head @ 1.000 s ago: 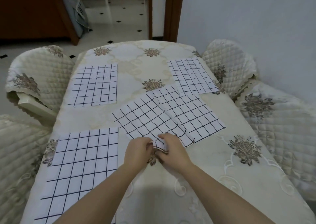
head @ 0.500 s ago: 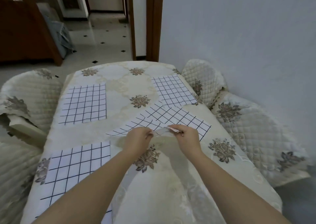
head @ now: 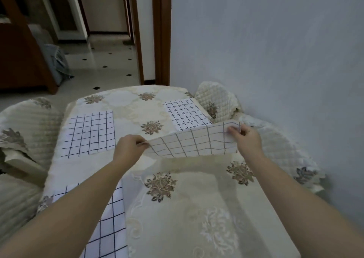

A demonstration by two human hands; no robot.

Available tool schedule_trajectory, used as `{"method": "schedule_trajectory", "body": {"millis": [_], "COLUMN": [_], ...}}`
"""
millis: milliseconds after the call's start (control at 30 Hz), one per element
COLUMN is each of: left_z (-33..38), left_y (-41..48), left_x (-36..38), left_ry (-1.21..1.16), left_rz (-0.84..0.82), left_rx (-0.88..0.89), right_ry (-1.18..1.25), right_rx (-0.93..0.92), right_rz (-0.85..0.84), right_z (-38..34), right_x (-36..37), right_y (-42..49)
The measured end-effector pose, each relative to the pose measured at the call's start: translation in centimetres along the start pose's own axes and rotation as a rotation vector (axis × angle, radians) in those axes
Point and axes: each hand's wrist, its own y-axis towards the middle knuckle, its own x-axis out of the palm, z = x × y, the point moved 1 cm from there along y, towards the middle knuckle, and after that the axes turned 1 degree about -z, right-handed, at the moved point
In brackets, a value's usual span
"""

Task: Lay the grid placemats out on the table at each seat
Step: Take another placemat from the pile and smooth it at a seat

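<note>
In the middle of the frame the left hand (head: 129, 149) and the right hand (head: 247, 139) each pinch 1 corner of the lifted placemat (head: 193, 143), fingers closed on it, probably to stretch it flat before laying it on the table (head: 197, 208), where 3 placemats (head: 90, 133) already lie.

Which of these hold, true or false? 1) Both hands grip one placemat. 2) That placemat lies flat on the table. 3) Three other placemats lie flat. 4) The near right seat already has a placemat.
1) True: the left hand and right hand pinch opposite corners of the held placemat.
2) False: it hangs lifted above the tablecloth.
3) True: far-left placemat, far-right placemat, near-left placemat.
4) False: only bare tablecloth there.
</note>
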Motion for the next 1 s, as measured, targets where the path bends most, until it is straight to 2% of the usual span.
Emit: {"method": "schedule_trajectory", "body": {"millis": [133,300,567,833,1000], "left_z": [1.8,4.4,9.1,14.3,15.7], "left_y": [0.2,-0.5,-1.5,-0.8,0.6], "left_x": [-1.9,-4.5,-8.4,-13.8,-14.3], "left_ry": [-0.298,-0.542,-0.599,-0.677,-0.662], "left_rz": [0.053,0.139,0.223,0.278,0.259], "left_rx": [-0.053,-0.049,0.052,0.266,0.233], "right_ry": [0.026,0.075,0.064,0.084,0.049], "right_rx": [0.016,-0.064,-0.189,-0.292,-0.275], "right_rz": [0.068,0.090,0.185,0.230,0.214], "right_z": [-1.4,-3.7,-7.9,-14.4,-15.9], "right_x": [-2.1,-4.3,-7.4,-10.5,-10.9], "right_y": [-0.4,-1.7,-2.6,-1.9,-0.9]}}
